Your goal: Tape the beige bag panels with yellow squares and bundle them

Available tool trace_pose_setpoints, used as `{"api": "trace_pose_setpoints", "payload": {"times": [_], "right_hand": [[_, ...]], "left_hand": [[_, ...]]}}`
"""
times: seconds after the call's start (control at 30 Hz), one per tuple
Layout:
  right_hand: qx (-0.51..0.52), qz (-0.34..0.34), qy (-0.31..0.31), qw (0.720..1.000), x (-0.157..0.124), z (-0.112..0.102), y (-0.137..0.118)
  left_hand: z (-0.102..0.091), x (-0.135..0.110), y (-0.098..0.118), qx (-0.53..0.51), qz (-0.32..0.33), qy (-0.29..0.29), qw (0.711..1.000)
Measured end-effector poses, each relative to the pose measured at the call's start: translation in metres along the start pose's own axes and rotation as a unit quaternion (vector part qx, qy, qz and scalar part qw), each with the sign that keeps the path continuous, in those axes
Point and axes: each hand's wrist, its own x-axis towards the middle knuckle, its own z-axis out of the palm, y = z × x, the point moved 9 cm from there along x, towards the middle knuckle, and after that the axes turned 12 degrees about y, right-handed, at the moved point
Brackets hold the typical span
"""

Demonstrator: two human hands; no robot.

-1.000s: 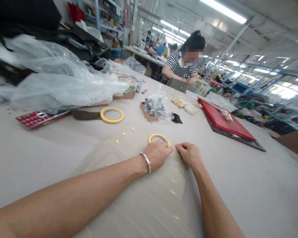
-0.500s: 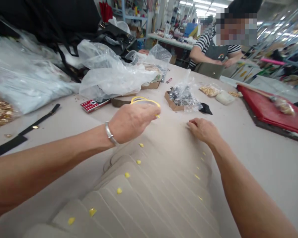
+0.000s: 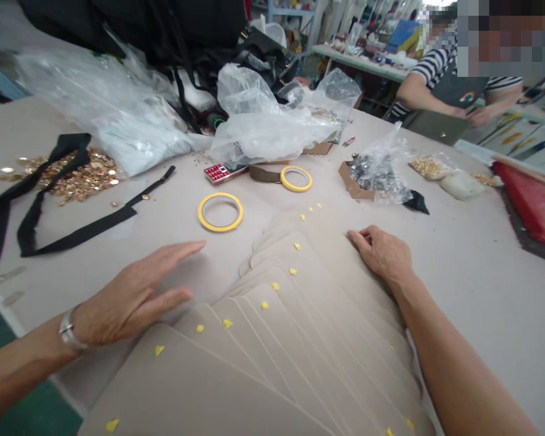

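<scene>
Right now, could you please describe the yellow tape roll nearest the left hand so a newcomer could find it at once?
Start at the fanned beige sheets; just beyond their far left edge lies the tape roll, flat on the bare table. Unlike the second yellow roll, it touches nothing.

Pale counter [image 3: 481, 315] spread with work materials.
On it lie fanned beige panels [image 3: 300, 339], two yellow tape rings [image 3: 220, 212], black straps [image 3: 72, 233], gold fittings [image 3: 77, 175], a red phone [image 3: 220, 173], plastic bags [image 3: 263, 127] and a red board [image 3: 533, 209].
</scene>
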Motion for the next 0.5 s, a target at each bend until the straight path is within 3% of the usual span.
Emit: {"api": "trace_pose_setpoints", "payload": {"times": [0.1, 0.23, 0.4, 0.5], "right_hand": [[0.02, -0.029, -0.02, 0.999, -0.017, -0.005, -0.017], [0.083, -0.059, -0.068, 0.992, -0.046, -0.009, -0.042], [0.122, -0.076, -0.118, 0.983, -0.086, -0.021, -0.065], [0.182, -0.08, -0.194, 0.961, -0.114, -0.028, -0.076]], "left_hand": [[-0.001, -0.061, 0.003, 0.0, -0.043, -0.03, 0.999], [0.007, -0.119, 0.008, 0.049, -0.071, 0.004, 0.996], [0.021, -0.139, 0.033, 0.085, 0.013, 0.052, 0.995], [0.021, -0.138, 0.04, 0.092, 0.034, 0.071, 0.993]]}}
